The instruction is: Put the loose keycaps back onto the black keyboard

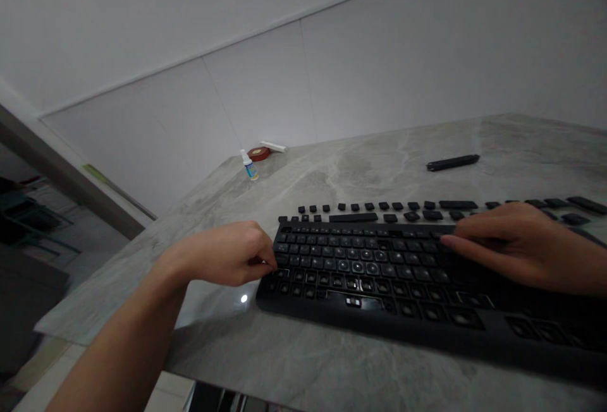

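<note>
A black keyboard (360, 320) lies on the grey marbled table. Its lower rows show bare sockets without caps, while the middle and upper rows mostly carry keycaps. At the keyboard's left end, my left hand (237, 254) is closed, thumb and forefinger pinched together over the left edge keys; whatever is between the fingertips is hidden. My right hand (526, 248) rests over the right part of the keyboard, thumb stretched out and a gap between it and the forefinger. Loose black keycaps (370, 207) lie in rows behind the keyboard, among them a long bar-shaped cap (353, 217).
A dark pen-like tool (453, 162) lies further back on the table (360, 172). At the far left corner stand a small white spray bottle (249, 167), a reddish-brown round object (258, 153) and a flat white piece (274, 146). A pale wall (379, 77) rises behind.
</note>
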Available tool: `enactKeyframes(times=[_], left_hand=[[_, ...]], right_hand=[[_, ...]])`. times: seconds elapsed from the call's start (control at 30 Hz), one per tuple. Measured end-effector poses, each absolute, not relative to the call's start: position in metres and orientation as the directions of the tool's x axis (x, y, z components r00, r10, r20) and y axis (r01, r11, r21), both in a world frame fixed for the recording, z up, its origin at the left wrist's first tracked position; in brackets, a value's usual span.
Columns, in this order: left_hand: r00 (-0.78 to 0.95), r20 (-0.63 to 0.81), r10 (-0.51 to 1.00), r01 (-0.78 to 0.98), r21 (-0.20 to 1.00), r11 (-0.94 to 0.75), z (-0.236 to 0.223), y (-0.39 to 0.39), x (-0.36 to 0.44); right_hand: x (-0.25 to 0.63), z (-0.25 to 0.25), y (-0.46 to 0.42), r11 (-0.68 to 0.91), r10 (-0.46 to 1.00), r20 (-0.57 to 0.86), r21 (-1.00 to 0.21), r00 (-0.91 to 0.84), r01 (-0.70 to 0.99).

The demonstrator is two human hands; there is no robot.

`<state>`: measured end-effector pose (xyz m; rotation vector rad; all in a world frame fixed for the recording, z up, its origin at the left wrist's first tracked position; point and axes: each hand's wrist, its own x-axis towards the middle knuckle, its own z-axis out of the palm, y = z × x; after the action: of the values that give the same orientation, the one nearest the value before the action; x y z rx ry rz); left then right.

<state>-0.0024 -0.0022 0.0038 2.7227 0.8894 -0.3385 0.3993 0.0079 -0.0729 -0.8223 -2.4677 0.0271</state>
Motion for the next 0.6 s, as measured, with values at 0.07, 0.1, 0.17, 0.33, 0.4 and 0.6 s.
enactKeyframes(times=[0.07, 0.1, 0.17, 0.33, 0.4, 0.6], left_hand=[[0.805, -0.27, 0.529, 0.584, 0.194, -0.789, 0.0046, -0.0028, -0.0019], [0.812, -0.26, 0.523, 0.576, 0.203, -0.792, 0.0048, -0.003, -0.0017], [0.818, -0.257, 0.515, 0.567, 0.213, -0.795, 0.0044, -0.0028, -0.0014], [0.806, -0.295, 0.513, 0.58, 0.224, -0.783, 0.001, -0.0011, -0.0003], [0.791, -0.313, 0.526, 0.6, 0.227, -0.767, -0.0001, -0.0012, -0.0006], [0.713, -0.364, 0.599, 0.696, 0.266, -0.667, -0.0029, -0.0015, -0.0055]], right_hand=[[0.3994, -0.073, 0.008, 0.814, 0.561, 0.486, -0.178, -0.67, 0.553], [0.3993, -0.073, 0.0081, 0.816, 0.558, 0.49, -0.176, -0.67, 0.551], [0.3993, -0.0734, 0.0085, 0.819, 0.554, 0.492, -0.177, -0.671, 0.546], [0.3998, -0.0741, 0.0086, 0.818, 0.558, 0.484, -0.182, -0.674, 0.546], [0.3999, -0.0734, 0.008, 0.817, 0.558, 0.479, -0.177, -0.677, 0.548], [0.3996, -0.0711, 0.008, 0.82, 0.557, 0.46, -0.172, -0.692, 0.546]])
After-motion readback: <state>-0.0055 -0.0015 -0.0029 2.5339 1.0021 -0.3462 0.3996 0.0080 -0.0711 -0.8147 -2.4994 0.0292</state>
